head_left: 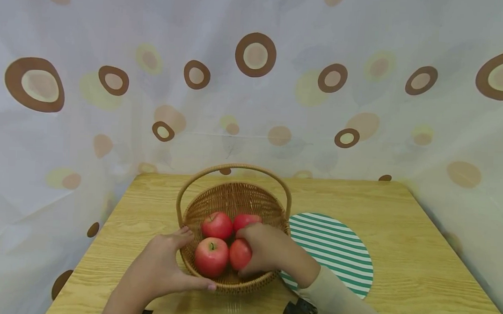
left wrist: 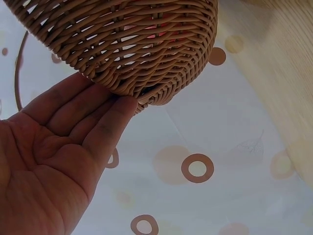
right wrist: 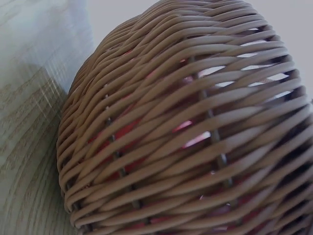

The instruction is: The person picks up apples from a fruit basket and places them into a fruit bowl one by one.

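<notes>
A wicker basket (head_left: 237,194) with an arched handle stands on the table, and several red apples (head_left: 211,257) lie in it. My right hand (head_left: 268,249) reaches in over the right rim, its fingers curled round the front right apple (head_left: 239,255). In the right wrist view the woven wall (right wrist: 181,122) hides this hand; red shows through the gaps. My left hand (head_left: 158,265) touches the left and front rim, thumb and fingers spread wide. The left wrist view shows its straight fingers (left wrist: 110,125) against the edge of the wicker (left wrist: 161,58).
A round green-and-white striped placemat (head_left: 331,249) lies right of the basket, partly behind the right forearm. Underneath is a light wooden table (head_left: 407,257). A pale curtain (head_left: 298,46) with brown rings and spots hangs behind and at both sides.
</notes>
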`<state>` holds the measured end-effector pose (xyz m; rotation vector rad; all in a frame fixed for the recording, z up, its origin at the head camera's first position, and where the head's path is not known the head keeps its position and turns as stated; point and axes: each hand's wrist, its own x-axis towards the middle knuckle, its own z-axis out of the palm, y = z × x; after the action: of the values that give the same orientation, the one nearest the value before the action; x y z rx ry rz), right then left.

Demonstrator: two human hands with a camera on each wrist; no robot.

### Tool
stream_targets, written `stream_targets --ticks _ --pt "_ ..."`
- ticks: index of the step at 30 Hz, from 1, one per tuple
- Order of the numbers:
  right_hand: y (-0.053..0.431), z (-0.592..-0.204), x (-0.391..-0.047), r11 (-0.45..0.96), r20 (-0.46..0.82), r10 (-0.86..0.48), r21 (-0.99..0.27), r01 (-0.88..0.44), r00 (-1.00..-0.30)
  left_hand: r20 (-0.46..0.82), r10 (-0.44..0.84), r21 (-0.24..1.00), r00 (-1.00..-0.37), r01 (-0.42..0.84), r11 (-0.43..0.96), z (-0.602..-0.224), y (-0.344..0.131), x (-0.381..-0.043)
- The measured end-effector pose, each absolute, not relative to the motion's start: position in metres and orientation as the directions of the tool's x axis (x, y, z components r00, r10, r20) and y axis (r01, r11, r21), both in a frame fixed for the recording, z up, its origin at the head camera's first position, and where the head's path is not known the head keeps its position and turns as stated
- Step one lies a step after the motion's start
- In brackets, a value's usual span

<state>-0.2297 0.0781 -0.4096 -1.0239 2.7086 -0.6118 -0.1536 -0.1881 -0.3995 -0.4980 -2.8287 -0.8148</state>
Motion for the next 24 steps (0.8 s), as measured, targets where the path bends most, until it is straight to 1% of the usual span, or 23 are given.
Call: stream_targets --ticks 3,10,15,24 --pt "0.079 -0.409 -0.230 0.658 0.017 -0.665 -0.458 -0.597 -0.746 0.242 0.267 0.486 -0.933 0.355 0.798 -0.400 -0.188 -0.153" --pt "0.083 -0.405 -0.226 0.637 0.105 -0.657 -0.452 -0.625 -0.746 0.245 0.266 0.490 -0.932 0.356 0.796 -0.400 -0.188 -0.153" --pt "0.091 -0.402 -0.224 0.596 0.160 -0.643 -0.509 -0.621 -0.749 0.264 0.267 0.471 -0.927 0.365 0.803 -0.402 -0.189 -0.152" --pt "0.108 -0.402 -0.220 0.518 0.295 -0.562 -0.603 -0.607 -0.772 0.264 0.268 0.476 -0.927 0.366 0.800 -0.403 -0.190 -0.154"
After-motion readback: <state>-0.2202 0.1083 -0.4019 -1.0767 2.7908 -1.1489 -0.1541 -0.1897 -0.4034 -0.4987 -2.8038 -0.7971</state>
